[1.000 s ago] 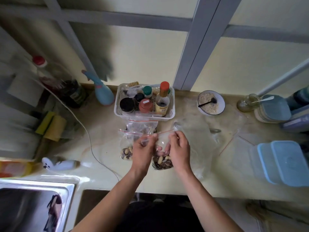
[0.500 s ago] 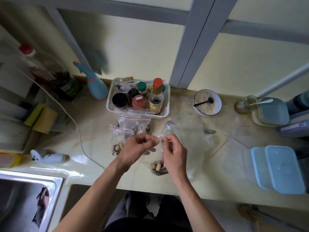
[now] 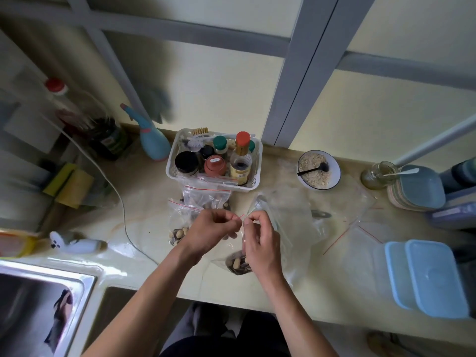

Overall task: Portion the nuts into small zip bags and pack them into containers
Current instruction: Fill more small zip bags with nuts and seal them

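Over the pale counter (image 3: 144, 202), in the head view, we hold a small zip bag (image 3: 235, 256) by its top edge, with both hands raised just above the surface. Our left hand (image 3: 211, 231) has its fingers (image 3: 226, 217) curled, pinching the red-striped zip strip, and our right hand (image 3: 261, 243) pinches the same strip from the other side, thumb and forefinger pressed together, the two hands almost touching. The nuts (image 3: 238, 262) sit in the bottom of that bag, below our right palm. Two filled bags (image 3: 190, 210) lie just beyond our left hand, in front of a white basket (image 3: 253, 166) full of jars and bottles. A large clear bag (image 3: 296, 215) is spread on the counter to the right of our hands, partly beneath them. Farther right stand two blue-lidded containers (image 3: 427, 276) near the counter's front edge, well apart from the bag we hold. A bowl (image 3: 334, 171) with a black spoon stands behind the clear bag, and a steel sink (image 3: 85, 279) lies at lower left.
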### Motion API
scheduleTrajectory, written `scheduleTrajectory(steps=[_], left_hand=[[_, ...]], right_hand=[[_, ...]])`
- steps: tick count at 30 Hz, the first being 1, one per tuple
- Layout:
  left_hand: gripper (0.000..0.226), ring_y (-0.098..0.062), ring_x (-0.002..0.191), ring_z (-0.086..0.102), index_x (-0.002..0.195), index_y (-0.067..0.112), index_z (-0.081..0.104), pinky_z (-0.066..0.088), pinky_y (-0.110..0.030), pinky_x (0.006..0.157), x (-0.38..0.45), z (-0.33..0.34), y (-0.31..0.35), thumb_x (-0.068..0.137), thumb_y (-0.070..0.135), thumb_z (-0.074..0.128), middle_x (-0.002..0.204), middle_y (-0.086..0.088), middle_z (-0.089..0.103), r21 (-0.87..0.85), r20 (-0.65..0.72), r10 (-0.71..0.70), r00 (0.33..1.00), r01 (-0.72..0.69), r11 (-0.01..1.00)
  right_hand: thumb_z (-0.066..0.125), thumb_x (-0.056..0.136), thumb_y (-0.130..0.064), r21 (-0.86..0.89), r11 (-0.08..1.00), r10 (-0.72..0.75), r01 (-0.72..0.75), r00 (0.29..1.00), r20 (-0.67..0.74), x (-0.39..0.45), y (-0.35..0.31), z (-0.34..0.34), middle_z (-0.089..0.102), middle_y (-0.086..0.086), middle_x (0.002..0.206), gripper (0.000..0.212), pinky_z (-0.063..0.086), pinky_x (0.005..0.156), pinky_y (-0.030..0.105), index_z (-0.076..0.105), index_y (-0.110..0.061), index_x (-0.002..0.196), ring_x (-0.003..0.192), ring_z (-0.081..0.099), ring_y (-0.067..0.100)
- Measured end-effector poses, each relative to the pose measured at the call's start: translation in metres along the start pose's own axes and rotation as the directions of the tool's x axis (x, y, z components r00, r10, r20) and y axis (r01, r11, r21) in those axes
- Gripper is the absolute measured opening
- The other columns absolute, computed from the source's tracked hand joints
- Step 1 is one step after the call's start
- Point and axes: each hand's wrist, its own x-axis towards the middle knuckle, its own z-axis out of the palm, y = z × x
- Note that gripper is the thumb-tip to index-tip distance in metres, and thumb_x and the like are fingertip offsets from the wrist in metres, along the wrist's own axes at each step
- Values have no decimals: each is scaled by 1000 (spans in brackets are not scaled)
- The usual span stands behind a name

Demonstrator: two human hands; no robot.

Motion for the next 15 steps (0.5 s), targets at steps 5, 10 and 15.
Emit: scheduleTrajectory(steps=[5,10,15], left_hand=[[16,-8,64,59,90,-4,70,46,-24,69,0,2,5,93,11,66,69,-1,64,4,12,13,1000,-13,1000],[15,-5,61,59,80,8,71,46,-19,66,0,5,11,93,13,65,64,5,65,63,24,8,1000,-9,998],[17,-5,59,58,74,12,71,44,-19,66,0,6,12,91,16,68,64,2,65,99,0,-1,1000,1,995]], right_hand=[[55,102,-20,-33,999,-35,35,999,-4,7,-5,-4,58,-8,55,16,47,45,38,53,-23,86,48,63,20],[54,102,-9,17,1000,12,-11,1000,-9,9,-11,-9,57,-15,52,24,46,42,30,55,-22,82,40,53,6],[55,102,-18,-55,998,-17,13,997,-72,11,-2,-8,54,4,53,19,46,49,44,53,-26,85,47,52,23]])
